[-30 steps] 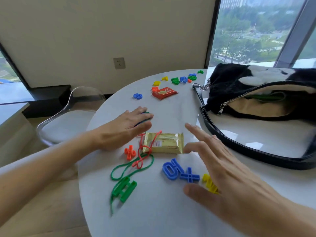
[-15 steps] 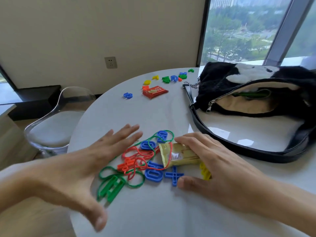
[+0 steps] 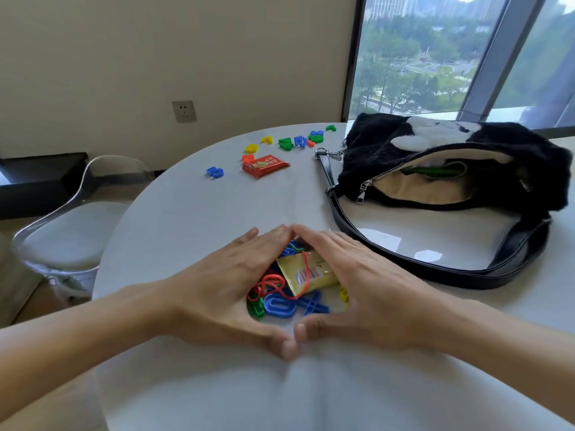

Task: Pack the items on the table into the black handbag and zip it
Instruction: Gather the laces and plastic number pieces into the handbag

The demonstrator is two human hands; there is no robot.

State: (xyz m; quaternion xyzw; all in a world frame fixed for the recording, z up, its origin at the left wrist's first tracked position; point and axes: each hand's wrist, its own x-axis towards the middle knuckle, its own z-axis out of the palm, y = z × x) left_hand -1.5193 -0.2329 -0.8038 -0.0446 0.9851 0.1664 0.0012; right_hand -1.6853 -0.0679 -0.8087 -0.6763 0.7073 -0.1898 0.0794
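My left hand (image 3: pixel 217 290) and my right hand (image 3: pixel 370 293) are cupped together on the white table (image 3: pixel 193 219), fingertips and thumbs touching. Between them sits a pile: a gold snack packet (image 3: pixel 306 272), red and green laces (image 3: pixel 270 283) and blue plastic pieces (image 3: pixel 280 306). The furry black handbag (image 3: pixel 435 144) lies at the right, unzipped, with something green inside. Its black strap (image 3: pixel 404 262) loops toward my right hand. Farther back lie a red snack packet (image 3: pixel 264 165), a single blue piece (image 3: pixel 214 172) and a scatter of coloured pieces (image 3: pixel 298 140).
A clear chair (image 3: pixel 77 225) stands left of the table. A wall with a socket (image 3: pixel 184 111) is behind. A large window (image 3: pixel 435 57) runs along the right, just past the bag.
Both hands have closed in from either side and swept the laces, plastic pieces and gold packet into one tight pile between the palms.
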